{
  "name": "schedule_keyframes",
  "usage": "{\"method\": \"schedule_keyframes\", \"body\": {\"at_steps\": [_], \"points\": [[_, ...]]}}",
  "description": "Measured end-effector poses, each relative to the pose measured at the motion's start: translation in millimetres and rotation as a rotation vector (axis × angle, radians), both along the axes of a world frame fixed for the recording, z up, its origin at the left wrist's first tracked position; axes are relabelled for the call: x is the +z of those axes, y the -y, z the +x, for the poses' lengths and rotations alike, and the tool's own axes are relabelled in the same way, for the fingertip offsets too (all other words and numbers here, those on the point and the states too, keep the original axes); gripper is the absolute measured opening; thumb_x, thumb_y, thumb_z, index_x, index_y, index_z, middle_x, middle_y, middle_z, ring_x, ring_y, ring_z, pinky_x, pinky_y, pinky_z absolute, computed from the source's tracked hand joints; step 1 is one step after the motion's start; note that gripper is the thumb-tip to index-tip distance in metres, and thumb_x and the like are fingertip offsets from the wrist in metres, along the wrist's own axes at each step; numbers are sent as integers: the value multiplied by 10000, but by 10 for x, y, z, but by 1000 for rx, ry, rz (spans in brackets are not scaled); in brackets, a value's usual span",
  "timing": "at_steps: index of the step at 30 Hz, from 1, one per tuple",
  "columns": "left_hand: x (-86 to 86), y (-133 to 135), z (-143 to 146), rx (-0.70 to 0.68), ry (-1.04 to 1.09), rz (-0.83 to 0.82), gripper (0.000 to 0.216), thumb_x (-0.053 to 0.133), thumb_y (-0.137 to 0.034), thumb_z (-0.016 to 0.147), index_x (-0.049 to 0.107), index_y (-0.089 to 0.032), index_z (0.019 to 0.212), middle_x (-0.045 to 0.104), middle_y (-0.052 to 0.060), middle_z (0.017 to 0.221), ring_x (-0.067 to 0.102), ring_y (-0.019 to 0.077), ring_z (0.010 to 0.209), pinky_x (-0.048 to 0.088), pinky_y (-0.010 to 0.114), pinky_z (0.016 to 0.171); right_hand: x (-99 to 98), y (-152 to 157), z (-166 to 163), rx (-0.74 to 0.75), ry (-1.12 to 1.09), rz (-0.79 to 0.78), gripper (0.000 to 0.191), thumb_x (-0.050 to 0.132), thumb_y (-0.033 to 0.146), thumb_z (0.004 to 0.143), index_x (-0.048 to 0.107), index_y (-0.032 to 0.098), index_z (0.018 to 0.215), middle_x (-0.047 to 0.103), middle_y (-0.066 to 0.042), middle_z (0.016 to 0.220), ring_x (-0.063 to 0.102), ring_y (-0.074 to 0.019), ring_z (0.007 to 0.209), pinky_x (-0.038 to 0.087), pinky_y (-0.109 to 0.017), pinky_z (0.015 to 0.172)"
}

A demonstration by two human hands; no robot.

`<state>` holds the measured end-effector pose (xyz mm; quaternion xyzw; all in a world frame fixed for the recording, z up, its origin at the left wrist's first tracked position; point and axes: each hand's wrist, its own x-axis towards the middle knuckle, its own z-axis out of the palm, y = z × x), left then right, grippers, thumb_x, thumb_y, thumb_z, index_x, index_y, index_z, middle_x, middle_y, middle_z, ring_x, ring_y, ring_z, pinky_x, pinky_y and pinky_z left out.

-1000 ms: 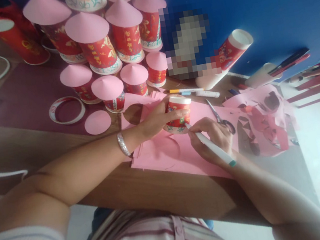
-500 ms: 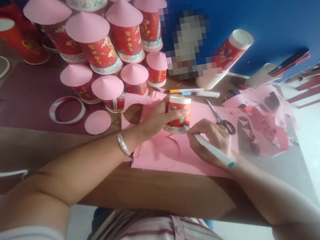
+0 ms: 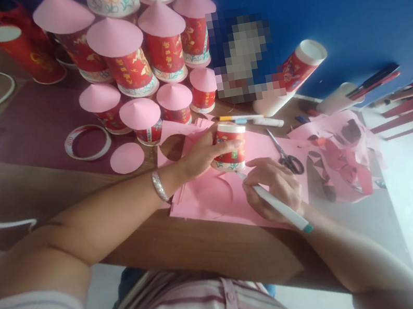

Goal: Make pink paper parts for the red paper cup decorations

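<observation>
Over the last second the right hand (image 3: 275, 188) slides down and a little left in the frame, and the pen (image 3: 282, 207) swings with it: its tip leaves the right side of the cup's foot and now sits at the lower edge of that foot, while its green end drops lower right. The cup (image 3: 231, 145) itself has not moved. It stands upside down just right of the frame's centre, on the pink paper (image 3: 213, 195). Judging by this, the line being drawn round the cup's rim has advanced along its near side, with the part under the left hand (image 3: 201, 155) not yet reached. That left hand comes in from the left, wrist with a bracelet (image 3: 159, 186) resting on the paper, fingers wrapped over the cup's side and thumb up near its top, pinning it down. The right hand is curled tight around the pen in a writing grip, knuckles up, heel on the paper, the shaft slanting from upper left to lower right. Scissors (image 3: 285, 154) lie just beyond the right hand, pink scraps (image 3: 343, 152) farther right, and cone-topped cups (image 3: 128, 64) stand at upper left.
</observation>
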<state>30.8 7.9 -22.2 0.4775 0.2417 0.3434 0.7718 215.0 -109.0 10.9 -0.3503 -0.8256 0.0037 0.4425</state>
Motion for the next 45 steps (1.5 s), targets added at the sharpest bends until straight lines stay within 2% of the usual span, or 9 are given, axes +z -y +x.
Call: {"method": "schedule_keyframes", "body": {"at_steps": [7,10,16,18,21,23,35,41,45], "points": [[-6,6,6,19,7,20,565,1003,-531,823,688,-224,1178,784,12,1027,783,188,973,642,323,874,-46,-9,-44,-3,-23,-14,307,715,26,959,672,282,1124,780,77,817,711,-158,624,773,-534,1059],[-1,10,20,28,16,27,519,941,-615,896,710,-215,1134,777,23,1009,780,192,957,650,316,842,-33,-8,-53,9,-15,-31,259,715,52,982,670,271,1114,782,69,826,720,-154,629,767,-565,1106],[-23,-1,51,41,100,-23,540,766,-741,1011,701,-218,1128,808,76,1132,802,241,1139,684,355,949,-15,7,-45,22,-13,-74,229,706,69,1016,649,270,1108,771,60,831,728,-153,645,749,-586,1149],[-12,2,38,3,86,-53,581,867,-727,940,686,-219,1157,803,59,1116,802,219,1059,675,334,888,-19,13,-41,39,-18,-81,226,718,70,1008,647,262,1105,770,57,829,732,-153,651,737,-594,1170],[18,8,10,-23,33,-80,704,1080,-556,751,656,-224,1204,771,-2,1044,770,156,908,636,287,805,-20,17,-34,55,-12,-79,215,707,73,1007,651,259,1100,769,57,828,728,-151,644,725,-602,1189],[23,3,2,-21,16,-81,747,1119,-467,697,642,-230,1219,751,-27,1017,753,135,870,621,274,794,-13,18,-30,60,-9,-74,208,703,77,1010,654,257,1101,771,54,830,723,-151,637,726,-612,1185],[-67,-29,24,-36,87,-64,513,973,-510,881,694,-197,1176,769,30,1068,768,174,953,639,292,817,-9,3,-33,66,-21,-52,210,721,87,1030,666,271,1115,791,55,834,729,-152,628,746,-636,1168],[-59,-19,15,-31,40,-61,633,1062,-516,789,698,-193,1193,783,31,1066,764,160,922,627,263,792,-18,13,-30,96,-20,-78,241,731,66,1002,683,255,1144,786,43,855,743,-157,655,718,-613,1213],[-65,-22,18,-22,15,-51,651,1077,-490,761,703,-189,1200,791,35,1077,768,158,926,632,263,806,-12,-11,-16,76,-26,-41,257,733,61,994,679,265,1139,777,54,839,727,-157,638,750,-580,1148]]}}
